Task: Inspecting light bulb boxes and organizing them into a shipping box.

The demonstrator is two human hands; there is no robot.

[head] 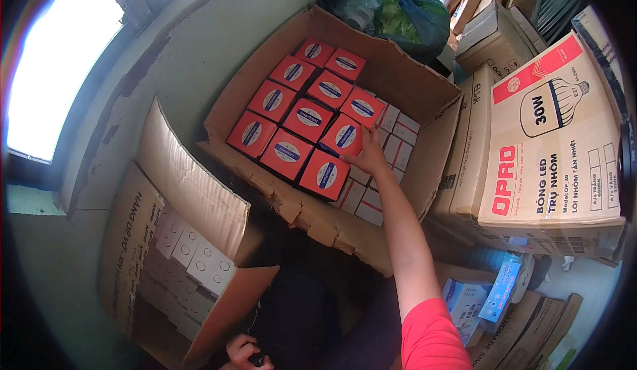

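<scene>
My right hand (369, 153) reaches into a large open cardboard carton (303, 215). Its thumb and fingers grip the corner of a small red box (342, 136) that bears a white oval with a blue band. Several like red boxes (289, 152) stand in close rows around it. Grey-white boxes with red stripes (398, 151) fill the carton's right side, at a lower level than the red ones. At the bottom edge, my left hand (247, 352) is curled around a small dark object (257, 358), too hidden to name.
A second open carton (127, 250) at left holds several white boxes (201, 258); its raised flap (194, 166) stands near the large carton. An LED bulb carton (552, 141) is stacked at right. Plastic bags (405, 14) lie behind. Blue-and-white boxes (465, 305) sit lower right.
</scene>
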